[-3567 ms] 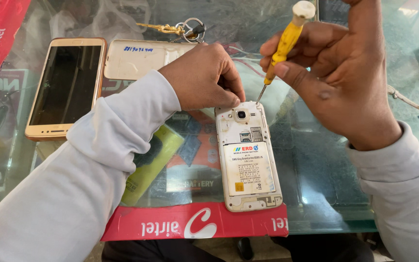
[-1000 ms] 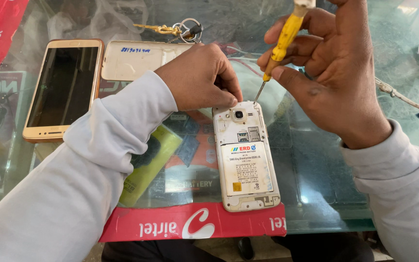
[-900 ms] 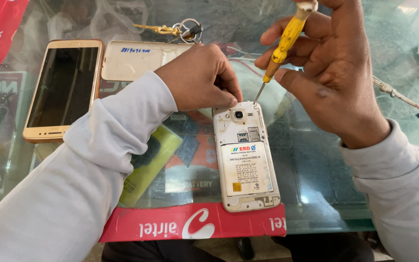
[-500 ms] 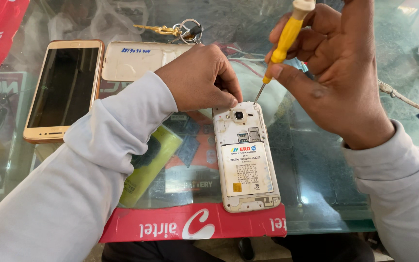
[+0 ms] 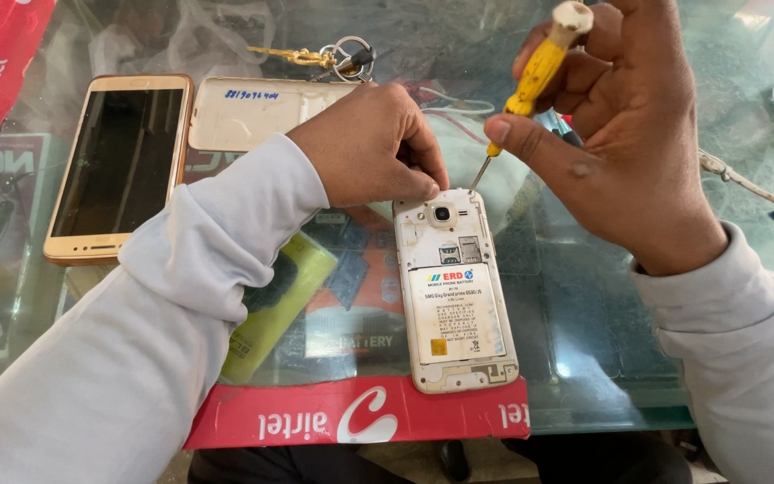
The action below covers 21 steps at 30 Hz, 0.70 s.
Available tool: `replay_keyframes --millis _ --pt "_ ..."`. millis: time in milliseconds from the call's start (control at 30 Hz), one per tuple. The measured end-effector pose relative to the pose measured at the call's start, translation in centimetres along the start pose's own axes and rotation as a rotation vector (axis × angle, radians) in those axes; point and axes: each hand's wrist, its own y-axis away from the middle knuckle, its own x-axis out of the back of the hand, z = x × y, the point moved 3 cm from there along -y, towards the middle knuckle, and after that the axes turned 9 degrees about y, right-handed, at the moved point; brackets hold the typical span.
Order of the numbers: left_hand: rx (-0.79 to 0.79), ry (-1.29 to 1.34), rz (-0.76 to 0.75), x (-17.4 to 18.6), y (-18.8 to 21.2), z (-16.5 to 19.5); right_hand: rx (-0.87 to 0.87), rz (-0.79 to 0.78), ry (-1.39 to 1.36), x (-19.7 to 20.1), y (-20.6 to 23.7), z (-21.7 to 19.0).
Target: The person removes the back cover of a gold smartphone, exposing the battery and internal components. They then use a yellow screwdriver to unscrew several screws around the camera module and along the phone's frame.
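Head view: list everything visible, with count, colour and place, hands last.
Opened phone with back cover off: 1, white-gold, centre of table.
Gold phone with dark screen: 1, far left, face up.
Detached white back cover: 1, behind left hand.
Key bunch: 1, brass and steel, top centre.
Glass table: 1, greenish, red strip along near edge.
Yellow-handled screwdriver: 1, tip at opened phone's top right corner.
Left hand: steadies phone's top.
Right hand: grips screwdriver.
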Motion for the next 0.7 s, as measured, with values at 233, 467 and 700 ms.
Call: replay_keyframes --millis 233,467,700 --pt "-0.068 -0.025 -0.003 0.0 -0.2 -0.4 -0.179 0.012 -0.056 0.2 0.0 0.5" --pt "-0.090 -0.036 0.002 0.0 -0.4 -0.8 0.044 -0.014 0.100 0.2 0.6 1.1" --pt "-0.126 -0.056 0.000 0.0 -0.5 -0.7 -0.042 -0.048 0.025 0.4 0.9 1.7"
